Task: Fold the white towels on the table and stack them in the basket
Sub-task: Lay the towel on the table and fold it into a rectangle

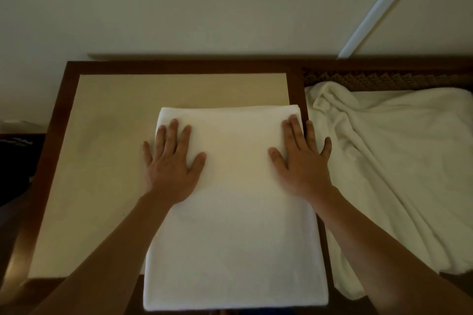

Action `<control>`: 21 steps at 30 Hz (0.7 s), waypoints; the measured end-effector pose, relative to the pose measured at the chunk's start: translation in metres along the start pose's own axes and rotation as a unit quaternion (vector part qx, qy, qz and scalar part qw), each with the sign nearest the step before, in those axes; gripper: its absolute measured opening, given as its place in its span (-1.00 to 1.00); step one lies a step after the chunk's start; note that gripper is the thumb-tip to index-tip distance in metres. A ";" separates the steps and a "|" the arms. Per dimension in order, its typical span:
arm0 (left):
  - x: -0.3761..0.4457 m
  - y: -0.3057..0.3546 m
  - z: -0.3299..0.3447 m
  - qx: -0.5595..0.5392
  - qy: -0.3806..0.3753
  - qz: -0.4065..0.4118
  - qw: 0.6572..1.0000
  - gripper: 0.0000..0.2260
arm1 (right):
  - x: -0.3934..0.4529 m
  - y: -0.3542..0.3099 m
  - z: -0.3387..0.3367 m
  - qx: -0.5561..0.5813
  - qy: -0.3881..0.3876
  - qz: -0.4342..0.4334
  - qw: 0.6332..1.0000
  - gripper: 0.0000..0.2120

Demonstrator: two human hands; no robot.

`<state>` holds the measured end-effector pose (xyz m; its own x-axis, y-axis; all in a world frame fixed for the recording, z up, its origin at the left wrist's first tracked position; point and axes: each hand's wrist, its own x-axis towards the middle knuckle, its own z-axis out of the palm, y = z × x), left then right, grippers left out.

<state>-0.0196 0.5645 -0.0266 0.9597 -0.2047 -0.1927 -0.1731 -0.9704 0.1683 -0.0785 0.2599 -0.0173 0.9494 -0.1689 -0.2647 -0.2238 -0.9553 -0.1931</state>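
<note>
Nearest my camera lies the folded white terry towel (235, 212), a neat rectangle of several layers whose near edge hangs just over the front of the table. It sits on the cream-topped table with a dark brown wooden frame (55, 120), toward the right side of the pale panel. My left hand (170, 161) rests flat on the towel's left part, fingers straight and spread, palm down, with the little finger reaching past the cloth edge. My right hand (300, 158) lies flat on the right part in the same way, fingers straight and slightly fanned; its outer fingers seem to overhang the towel's right edge and the brown frame, though the dim light makes that hard to judge. Neither hand pinches or curls around anything.

Just beside the table on the right, a loose heap of crumpled white towels (389, 161) fills a space backed by a dark woven wicker rim (384, 77). Behind everything stands a plain cream wall (204, 2), crossed at the upper right by a slanted white bar (384, 4).
</note>
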 end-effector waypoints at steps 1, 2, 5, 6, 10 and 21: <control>0.010 0.000 -0.003 0.006 0.000 -0.002 1.000 -0.27 | 0.012 0.001 -0.003 -0.005 0.001 0.003 1.000 -0.29; 0.020 0.000 -0.006 0.011 0.001 -0.003 1.000 -0.26 | 0.024 0.001 -0.006 -0.007 0.002 0.006 1.000 -0.29; 0.051 -0.001 -0.011 0.016 0.001 -0.008 1.000 -0.24 | 0.058 -0.003 -0.013 -0.003 0.014 0.016 1.000 -0.28; 0.063 -0.001 -0.014 0.017 -0.002 -0.007 1.000 -0.23 | 0.070 -0.004 -0.015 -0.001 0.015 0.019 1.000 -0.28; 0.114 -0.004 -0.026 0.023 -0.004 0.000 1.000 -0.22 | 0.123 -0.007 -0.026 0.004 0.021 0.026 0.999 -0.27; 0.239 0.003 -0.055 0.029 -0.008 -0.058 0.998 -0.35 | 0.238 -0.024 -0.064 0.037 0.026 0.078 0.996 -0.37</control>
<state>0.2220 0.5199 -0.0188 0.9705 -0.0916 -0.2231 -0.0736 -0.9934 0.0877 0.1672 0.2268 -0.0152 0.9116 -0.3276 -0.2483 -0.3830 -0.8964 -0.2233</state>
